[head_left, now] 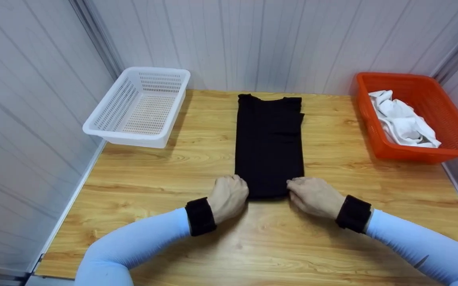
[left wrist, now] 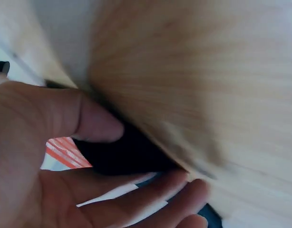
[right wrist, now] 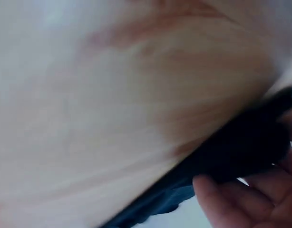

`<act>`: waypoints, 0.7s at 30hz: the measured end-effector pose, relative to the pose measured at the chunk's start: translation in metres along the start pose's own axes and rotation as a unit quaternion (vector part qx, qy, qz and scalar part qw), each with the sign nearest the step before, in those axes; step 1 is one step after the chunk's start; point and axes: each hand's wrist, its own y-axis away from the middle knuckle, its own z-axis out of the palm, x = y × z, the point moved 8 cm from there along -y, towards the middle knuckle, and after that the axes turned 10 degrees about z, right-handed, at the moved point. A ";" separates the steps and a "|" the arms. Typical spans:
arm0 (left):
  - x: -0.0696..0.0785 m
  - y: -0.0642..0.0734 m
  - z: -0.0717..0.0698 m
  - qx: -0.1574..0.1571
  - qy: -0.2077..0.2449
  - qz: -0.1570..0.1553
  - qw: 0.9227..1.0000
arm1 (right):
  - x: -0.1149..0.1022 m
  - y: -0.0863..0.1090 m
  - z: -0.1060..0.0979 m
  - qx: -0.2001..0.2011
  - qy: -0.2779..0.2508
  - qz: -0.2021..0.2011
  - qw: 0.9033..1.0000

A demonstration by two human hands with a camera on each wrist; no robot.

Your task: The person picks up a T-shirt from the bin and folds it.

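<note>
A black shirt [head_left: 269, 147], folded into a long narrow strip, lies flat on the wooden table with its neckline toward the back wall. My left hand [head_left: 229, 196] grips its near left corner, and my right hand [head_left: 314, 195] pinches the near right corner. In the left wrist view, the black cloth [left wrist: 122, 152] runs between the thumb and the fingers. The right wrist view has the shirt's dark edge [right wrist: 231, 147] between fingers and thumb, the thumb partly cut off by the frame.
At the back left stands a white perforated basket [head_left: 161, 140] with nothing in it. An orange basket [head_left: 376, 139] at the back right holds crumpled white cloth [head_left: 402, 121]. Pale panel walls [head_left: 221, 47] border the wooden table [head_left: 165, 171] at the back and sides.
</note>
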 end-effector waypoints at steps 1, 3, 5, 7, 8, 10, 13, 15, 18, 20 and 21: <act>0.003 0.000 0.000 -0.005 -0.021 0.002 1.000 | 0.005 -0.001 -0.002 0.006 -0.023 0.012 1.000; 0.008 -0.001 -0.001 -0.001 -0.046 0.010 0.999 | 0.012 0.000 -0.005 0.012 -0.063 0.036 0.997; 0.011 -0.001 -0.001 0.014 -0.055 0.026 0.998 | 0.014 0.004 -0.006 0.007 -0.075 0.040 0.996; 0.010 0.000 -0.001 0.030 -0.041 0.041 0.998 | 0.011 0.009 -0.004 -0.015 -0.060 0.031 0.998; 0.008 0.001 -0.002 0.041 -0.023 0.044 0.998 | 0.009 0.011 -0.002 -0.026 -0.052 0.025 0.998; 0.003 0.004 -0.005 0.060 0.018 0.052 0.997 | 0.004 0.015 -0.004 -0.033 -0.049 0.008 0.998; -0.006 0.011 -0.014 0.089 0.088 0.063 0.990 | 0.002 0.016 -0.014 -0.023 -0.099 -0.003 0.995; -0.011 0.018 -0.022 0.097 0.135 0.082 0.983 | 0.000 0.017 -0.024 -0.027 -0.155 -0.011 0.988; -0.018 0.027 -0.034 0.078 0.214 0.115 0.967 | -0.006 0.018 -0.039 -0.056 -0.225 -0.030 0.972; -0.023 0.030 -0.039 0.034 0.285 0.132 0.949 | -0.010 0.018 -0.048 -0.077 -0.251 -0.038 0.964; -0.026 0.031 -0.042 0.011 0.318 0.136 0.938 | -0.011 0.017 -0.053 -0.086 -0.264 -0.039 0.960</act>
